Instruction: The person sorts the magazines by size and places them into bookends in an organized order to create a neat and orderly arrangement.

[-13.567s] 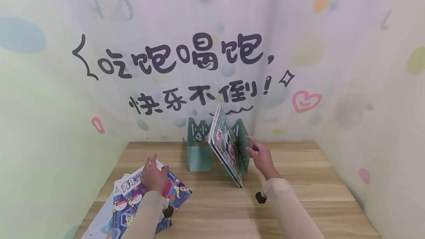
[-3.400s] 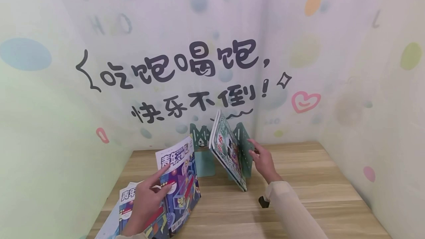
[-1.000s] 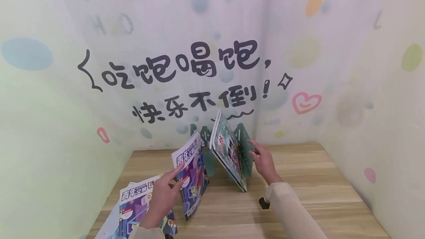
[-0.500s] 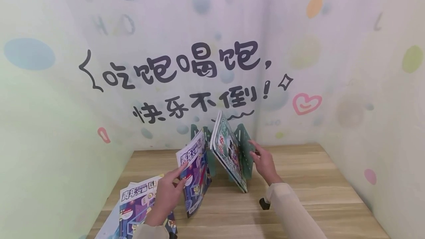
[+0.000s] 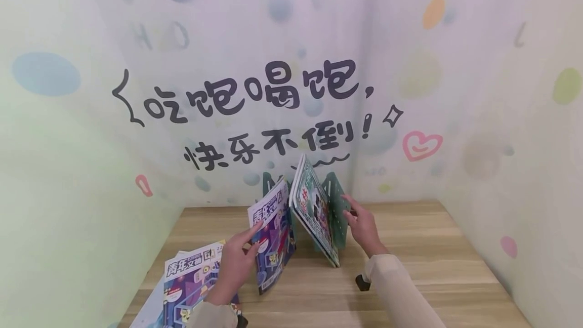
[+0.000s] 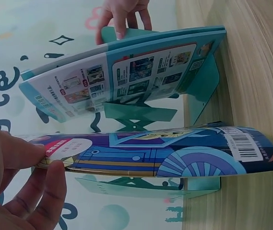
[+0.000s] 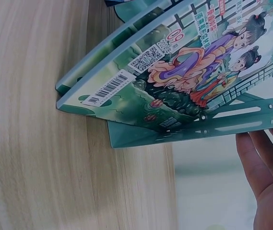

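A purple magazine point(image 5: 273, 237) stands nearly upright and slightly bowed, its left edge pinched between the thumb and fingers of my left hand point(image 5: 234, 262). It is at the left part of a green metal bookend point(image 5: 337, 211). My right hand point(image 5: 364, 224) holds the near edge of the bookend's right plate; the right wrist view shows several fingers point(image 7: 254, 160) against the plate's outer face. Green-covered magazines point(image 5: 314, 206) lean inside the bookend, tilted to one side and apart from the purple one. The left wrist view shows their back covers.
More purple magazines point(image 5: 191, 277) lie flat at the front left, partly hidden by my left arm, above a paler one point(image 5: 152, 297). The bookend stands on a wood-grain table point(image 5: 410, 257) close to the lettered back wall point(image 5: 378, 166).
My left hand has lifted a purple magazine off the pile, stood it up and moved it right to the bookend's left part. My right hand has stayed at the right plate.
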`<state>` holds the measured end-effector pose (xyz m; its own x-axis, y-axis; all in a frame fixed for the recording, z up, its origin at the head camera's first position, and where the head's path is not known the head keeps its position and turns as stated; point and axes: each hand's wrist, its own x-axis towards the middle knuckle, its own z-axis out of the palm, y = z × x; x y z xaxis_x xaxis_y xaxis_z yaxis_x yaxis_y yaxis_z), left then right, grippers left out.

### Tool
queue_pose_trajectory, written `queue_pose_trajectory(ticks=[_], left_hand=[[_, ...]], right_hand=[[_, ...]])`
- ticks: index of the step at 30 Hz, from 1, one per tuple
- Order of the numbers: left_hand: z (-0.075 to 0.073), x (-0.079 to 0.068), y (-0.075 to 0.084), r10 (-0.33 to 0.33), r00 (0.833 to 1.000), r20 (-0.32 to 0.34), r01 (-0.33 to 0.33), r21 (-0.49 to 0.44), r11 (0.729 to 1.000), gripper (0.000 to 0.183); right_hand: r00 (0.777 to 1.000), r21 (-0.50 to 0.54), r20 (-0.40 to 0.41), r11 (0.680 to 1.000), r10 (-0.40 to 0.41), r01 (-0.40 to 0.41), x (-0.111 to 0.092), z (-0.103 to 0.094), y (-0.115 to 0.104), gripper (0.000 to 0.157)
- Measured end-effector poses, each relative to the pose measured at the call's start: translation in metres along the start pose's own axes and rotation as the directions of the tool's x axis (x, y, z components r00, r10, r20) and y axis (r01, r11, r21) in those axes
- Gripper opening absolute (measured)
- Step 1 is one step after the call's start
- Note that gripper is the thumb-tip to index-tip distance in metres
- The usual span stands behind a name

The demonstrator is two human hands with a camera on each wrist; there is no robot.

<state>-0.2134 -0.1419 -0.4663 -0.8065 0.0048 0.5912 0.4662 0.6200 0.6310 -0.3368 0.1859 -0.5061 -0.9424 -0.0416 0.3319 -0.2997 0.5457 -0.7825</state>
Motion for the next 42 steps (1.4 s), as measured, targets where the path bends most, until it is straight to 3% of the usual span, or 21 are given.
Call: queue_pose_trajectory(ticks=[14,27,34,42], left_hand=[[0.010,0.004,-0.002,-0.021,1.000,0.015,0.021,-0.023,1.000,0.056],[0.024,0.013,-0.004,-0.011,1.000,0.002,0.011,0.039,0.999,0.058],[0.030,0.019,-0.013,-0.009,1.000,-0.022,0.009,0.018,1.000,0.058],[0.037,0.016,-0.025,-0.053,0.996,-0.069,0.054,0.011,0.998,0.058]], right_hand=[[1.000,-0.001,-0.009,1.000,-0.016,0.016,-0.002,0.001,0.001,0.045],[1.000,0.002,-0.008,1.000,-0.008,0.008,-0.003,-0.001,0.001,0.045],[0.999,-0.014,-0.012,0.999,-0.037,0.037,-0.001,-0.001,0.002,0.045],[0.997,-0.022,-0.023,0.997,-0.077,0.076,0.000,0.000,0.003,0.044]])
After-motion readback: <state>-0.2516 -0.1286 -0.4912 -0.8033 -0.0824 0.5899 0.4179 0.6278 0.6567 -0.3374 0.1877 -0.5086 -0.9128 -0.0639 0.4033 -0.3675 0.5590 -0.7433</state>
